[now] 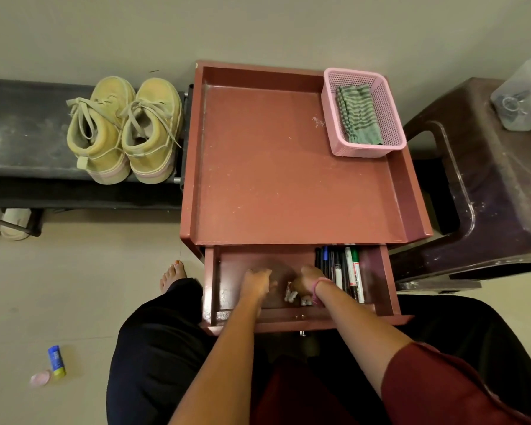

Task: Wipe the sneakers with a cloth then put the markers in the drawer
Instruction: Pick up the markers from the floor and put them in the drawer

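Right hand [307, 280] inside open drawer [380, 283], fingers curled; small whitish bits at fingertips, grip unclear. Markers [344, 271] just right of its wrist, long axes front-to-back. Left hand [256, 282] farther, curled, seemingly empty.

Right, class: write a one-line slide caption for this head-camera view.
Both hands reach into the open drawer beside the markers; sneakers sit on the bench, cloth in the pink basket.
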{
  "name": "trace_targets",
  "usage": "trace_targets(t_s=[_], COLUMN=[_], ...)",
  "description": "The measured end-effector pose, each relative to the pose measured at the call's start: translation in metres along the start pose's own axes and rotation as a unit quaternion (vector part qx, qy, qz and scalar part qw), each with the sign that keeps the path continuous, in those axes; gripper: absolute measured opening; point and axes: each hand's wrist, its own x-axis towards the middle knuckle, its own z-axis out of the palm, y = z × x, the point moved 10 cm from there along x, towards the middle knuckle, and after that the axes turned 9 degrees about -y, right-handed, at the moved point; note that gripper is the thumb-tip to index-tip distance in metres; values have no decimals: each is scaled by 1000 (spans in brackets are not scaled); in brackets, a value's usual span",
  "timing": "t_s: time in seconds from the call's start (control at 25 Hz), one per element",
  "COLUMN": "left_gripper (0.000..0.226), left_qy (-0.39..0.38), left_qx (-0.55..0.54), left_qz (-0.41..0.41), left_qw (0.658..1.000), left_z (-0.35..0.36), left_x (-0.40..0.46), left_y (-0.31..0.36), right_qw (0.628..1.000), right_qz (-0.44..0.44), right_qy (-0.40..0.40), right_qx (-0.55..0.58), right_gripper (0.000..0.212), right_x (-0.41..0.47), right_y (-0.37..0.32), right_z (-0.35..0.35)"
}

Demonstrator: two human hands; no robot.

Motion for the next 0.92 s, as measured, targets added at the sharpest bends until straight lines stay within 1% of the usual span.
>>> trace_targets(t_s=[0.12, 0.2, 0.24, 0.32, 0.4, 0.52, 0.6, 0.68, 0.76, 0.84, 0.92], left_gripper=[20, 14, 12, 17, 23, 19, 15, 20, 22, 16, 18], left_qy=[38, 38, 48, 69, 85, 89, 96, 117, 149, 186, 205], left_qx=[175, 219, 253, 334, 368, 376, 350, 308, 267, 229, 208], left_qz=[36, 36, 34, 31, 18, 6, 26, 45, 64, 84, 97], left_qw=[983, 974, 966, 939, 926, 922, 931, 943, 950, 952, 951], left_z=[-12, -16, -20, -26, -32, -37, -37, -42, -52, -59, -63], left_x=[10, 12, 15, 20, 30, 43, 35, 27, 19, 10, 6], left_y=[7, 8, 9, 10, 7, 4, 15, 22, 28, 34, 38], right_qw=[996, 994, 992, 989, 984, 979, 978, 980, 974, 964, 947], right_qz=[-9, -16, -19, -37, -58, -85, -88, -101, -140, -184, -223], right_qy=[30, 43, 48, 60, 56, 33, 24, 12, 12, 7, -27], right_qx=[-82, -100, -111, -132, -161, -181, -187, -168, -175, -192, -231], right_gripper=[30, 36, 34, 27, 22, 14, 15, 19, 20, 21, 24], right_x=[13, 20, 22, 23, 23, 27, 26, 21, 15, 5, -1], right_y=[-4, -6, -7, -11, -15, -16, -18, -23, -39, -60, -77], right_z=[7, 7, 6, 1, -1, 2, 2, 1, 0, 13, 45])
